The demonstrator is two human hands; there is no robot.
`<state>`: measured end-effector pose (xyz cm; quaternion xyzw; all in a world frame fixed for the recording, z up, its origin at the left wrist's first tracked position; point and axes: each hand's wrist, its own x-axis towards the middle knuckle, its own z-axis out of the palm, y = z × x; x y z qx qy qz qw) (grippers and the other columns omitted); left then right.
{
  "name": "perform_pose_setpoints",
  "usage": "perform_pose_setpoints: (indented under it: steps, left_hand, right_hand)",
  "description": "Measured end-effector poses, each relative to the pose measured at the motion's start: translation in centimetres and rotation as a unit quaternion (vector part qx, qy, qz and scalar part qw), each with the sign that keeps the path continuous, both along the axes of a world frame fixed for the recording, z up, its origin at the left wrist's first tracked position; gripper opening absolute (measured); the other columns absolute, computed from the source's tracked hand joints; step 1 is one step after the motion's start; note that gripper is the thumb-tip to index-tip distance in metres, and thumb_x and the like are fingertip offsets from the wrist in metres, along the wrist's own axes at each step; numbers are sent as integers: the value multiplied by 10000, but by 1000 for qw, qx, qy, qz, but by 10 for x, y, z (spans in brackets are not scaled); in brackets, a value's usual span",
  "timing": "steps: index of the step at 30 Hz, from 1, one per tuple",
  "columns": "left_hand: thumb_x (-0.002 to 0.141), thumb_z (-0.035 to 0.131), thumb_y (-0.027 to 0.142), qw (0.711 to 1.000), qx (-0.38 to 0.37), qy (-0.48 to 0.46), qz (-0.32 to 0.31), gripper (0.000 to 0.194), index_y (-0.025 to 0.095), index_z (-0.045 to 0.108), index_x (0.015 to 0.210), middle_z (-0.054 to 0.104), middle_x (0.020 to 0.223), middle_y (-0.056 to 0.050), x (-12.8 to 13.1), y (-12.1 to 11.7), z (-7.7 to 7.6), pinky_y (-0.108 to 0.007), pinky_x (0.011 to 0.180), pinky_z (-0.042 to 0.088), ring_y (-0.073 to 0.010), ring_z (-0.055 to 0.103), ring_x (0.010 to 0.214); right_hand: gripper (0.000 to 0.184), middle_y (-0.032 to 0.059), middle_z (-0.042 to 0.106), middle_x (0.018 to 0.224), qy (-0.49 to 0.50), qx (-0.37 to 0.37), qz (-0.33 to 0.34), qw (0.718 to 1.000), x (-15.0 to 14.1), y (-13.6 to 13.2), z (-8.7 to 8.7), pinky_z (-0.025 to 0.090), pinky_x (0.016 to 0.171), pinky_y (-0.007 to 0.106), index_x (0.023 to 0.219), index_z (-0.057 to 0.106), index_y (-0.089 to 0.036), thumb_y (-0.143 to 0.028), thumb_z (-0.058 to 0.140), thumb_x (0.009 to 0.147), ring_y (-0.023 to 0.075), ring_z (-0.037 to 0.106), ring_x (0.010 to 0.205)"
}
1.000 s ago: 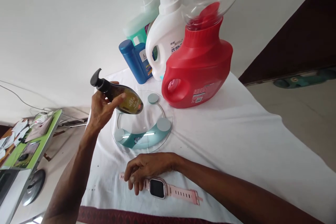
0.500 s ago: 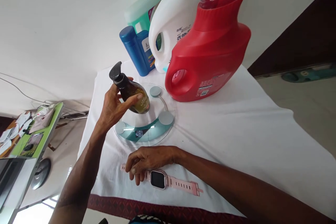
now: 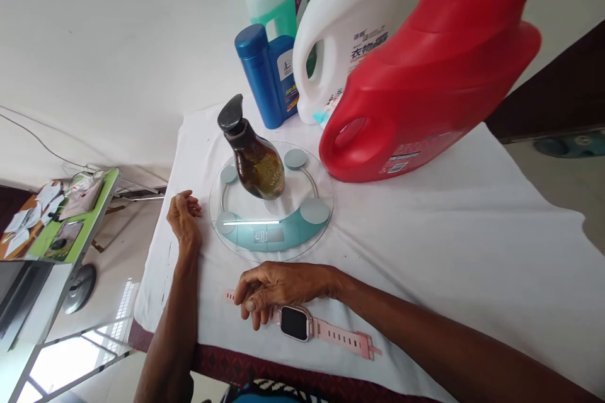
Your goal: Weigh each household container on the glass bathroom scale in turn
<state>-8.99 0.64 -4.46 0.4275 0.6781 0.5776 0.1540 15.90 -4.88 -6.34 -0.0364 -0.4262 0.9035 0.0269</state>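
A dark amber pump bottle (image 3: 259, 167) with a black pump head stands on a round glass scale (image 3: 302, 236), whose display is lit. To the left of the scale, my left hand (image 3: 184, 214) lies on the white cloth, loosely curled and holding nothing. My right hand (image 3: 278, 283) rests in front of the scale over the strap of a pink smartwatch (image 3: 293, 322). Its fingers are relaxed and bent, apart from one another, with no grip on the watch. Part of the strap is hidden under those fingers.
Behind the scale stand a blue bottle (image 3: 265, 79), a green jug (image 3: 278, 12), a white detergent jug (image 3: 340, 38) and a large red jug (image 3: 425, 88) at the right. A wall rises behind them. Off to the left is a green-edged desk (image 3: 94, 220) with papers.
My left hand has let go of the pump bottle and moved left and down onto the cloth. The bottle stays on the scale. My right hand keeps its place; the view has shifted.
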Motion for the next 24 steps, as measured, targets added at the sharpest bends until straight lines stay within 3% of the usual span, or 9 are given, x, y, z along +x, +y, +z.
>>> perform_pose_setpoints:
  steps: [24]
  left_hand:
    - [930,631,457,995,-71,64,-25,295,177,722,952,663,756,-4,4,0,7,-243,585,450,-116,572,616]
  right_hand:
    - [603,64,689,1028,-7,20,-4,1000,2,1,6,561,782,282,1107,649,-131,-614,837,798,140,729,813]
